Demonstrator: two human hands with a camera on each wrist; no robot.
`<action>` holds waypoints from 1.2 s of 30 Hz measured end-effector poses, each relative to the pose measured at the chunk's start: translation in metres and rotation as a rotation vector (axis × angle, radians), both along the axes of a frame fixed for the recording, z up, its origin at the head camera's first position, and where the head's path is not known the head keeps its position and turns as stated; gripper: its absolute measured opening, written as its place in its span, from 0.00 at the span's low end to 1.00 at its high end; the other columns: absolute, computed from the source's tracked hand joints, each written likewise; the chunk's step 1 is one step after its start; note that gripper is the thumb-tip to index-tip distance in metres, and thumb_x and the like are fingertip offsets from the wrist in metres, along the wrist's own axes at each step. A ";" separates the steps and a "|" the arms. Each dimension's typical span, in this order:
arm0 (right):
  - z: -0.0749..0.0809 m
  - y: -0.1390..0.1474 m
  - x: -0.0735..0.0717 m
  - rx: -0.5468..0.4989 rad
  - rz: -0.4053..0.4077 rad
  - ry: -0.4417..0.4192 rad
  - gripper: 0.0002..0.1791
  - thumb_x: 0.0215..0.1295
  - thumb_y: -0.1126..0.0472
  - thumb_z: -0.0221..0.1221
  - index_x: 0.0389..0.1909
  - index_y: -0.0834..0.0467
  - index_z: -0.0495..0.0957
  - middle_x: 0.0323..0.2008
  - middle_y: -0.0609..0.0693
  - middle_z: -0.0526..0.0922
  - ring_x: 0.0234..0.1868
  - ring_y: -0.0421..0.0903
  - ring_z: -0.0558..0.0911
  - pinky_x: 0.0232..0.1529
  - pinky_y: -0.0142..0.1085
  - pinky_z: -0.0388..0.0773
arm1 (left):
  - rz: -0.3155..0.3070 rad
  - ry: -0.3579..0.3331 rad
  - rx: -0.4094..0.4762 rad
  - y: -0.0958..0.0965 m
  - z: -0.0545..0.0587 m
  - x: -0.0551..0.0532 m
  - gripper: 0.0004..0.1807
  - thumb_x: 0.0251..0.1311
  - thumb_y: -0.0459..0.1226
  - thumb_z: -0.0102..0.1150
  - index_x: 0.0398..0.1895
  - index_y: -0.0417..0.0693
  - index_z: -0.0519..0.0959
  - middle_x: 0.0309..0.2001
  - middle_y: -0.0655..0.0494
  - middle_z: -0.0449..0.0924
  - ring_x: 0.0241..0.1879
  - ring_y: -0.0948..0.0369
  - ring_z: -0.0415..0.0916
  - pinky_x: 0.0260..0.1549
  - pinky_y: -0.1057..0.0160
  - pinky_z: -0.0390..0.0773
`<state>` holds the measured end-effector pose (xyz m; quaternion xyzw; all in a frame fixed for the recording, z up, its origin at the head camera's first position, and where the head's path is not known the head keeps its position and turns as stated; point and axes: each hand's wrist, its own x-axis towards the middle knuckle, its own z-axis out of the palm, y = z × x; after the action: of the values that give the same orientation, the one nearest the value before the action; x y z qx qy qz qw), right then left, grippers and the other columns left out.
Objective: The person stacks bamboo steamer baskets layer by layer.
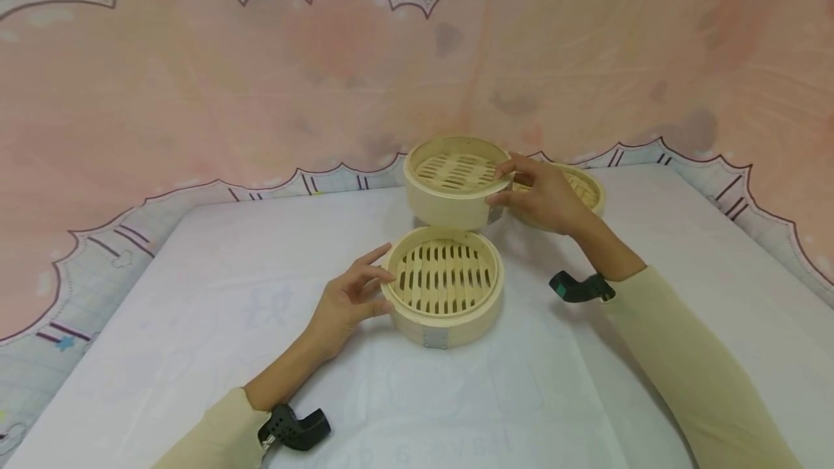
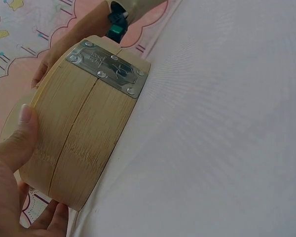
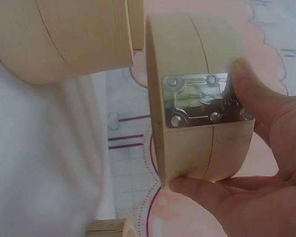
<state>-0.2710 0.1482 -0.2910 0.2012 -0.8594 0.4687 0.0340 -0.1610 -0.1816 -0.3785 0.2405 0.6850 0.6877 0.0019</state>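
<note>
Raised steamer basket (image 1: 444, 210) pinched at wall between thumb and fingers of right hand (image 1: 546, 195), behind lower basket (image 1: 448, 284); latter gripped on table (image 1: 567, 396) by left hand (image 1: 348, 304) (thumb and fingertips at side). Level to be held, rims aligned before lowering.

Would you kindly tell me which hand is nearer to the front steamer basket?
Left hand, holding the front basket at its left; the right hand is beyond, gripping another basket.

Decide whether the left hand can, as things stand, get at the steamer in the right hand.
Likely yes: the right hand grips that steamer on the right, leaving its left side free, though the left hand holds the nearer steamer.
</note>
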 end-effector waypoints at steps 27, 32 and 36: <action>-0.004 0.000 0.007 0.012 0.116 0.047 0.20 0.51 0.52 0.71 0.41 0.56 0.77 0.72 0.54 0.56 0.64 0.56 0.69 0.59 0.49 0.72 | 0.014 0.018 -0.010 0.001 -0.002 0.001 0.21 0.47 0.31 0.71 0.46 0.34 0.76 0.70 0.50 0.59 0.69 0.53 0.55 0.66 0.53 0.59; -0.003 0.000 0.013 0.050 0.102 0.077 0.20 0.50 0.52 0.72 0.41 0.54 0.77 0.70 0.53 0.60 0.64 0.56 0.69 0.61 0.50 0.69 | 0.015 0.019 -0.023 0.001 -0.002 0.002 0.22 0.48 0.31 0.70 0.47 0.33 0.76 0.71 0.50 0.58 0.69 0.53 0.55 0.66 0.53 0.60; -0.003 -0.002 0.018 0.080 0.075 0.084 0.20 0.50 0.52 0.72 0.41 0.53 0.77 0.70 0.55 0.61 0.64 0.56 0.69 0.61 0.49 0.69 | 0.020 0.018 -0.037 0.002 -0.002 0.003 0.22 0.49 0.32 0.71 0.47 0.34 0.76 0.71 0.51 0.58 0.69 0.53 0.56 0.66 0.55 0.60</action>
<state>-0.2526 0.1464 -0.2941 0.2538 -0.8671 0.4263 0.0446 -0.1578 -0.1801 -0.3800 0.2397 0.7000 0.6727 -0.0069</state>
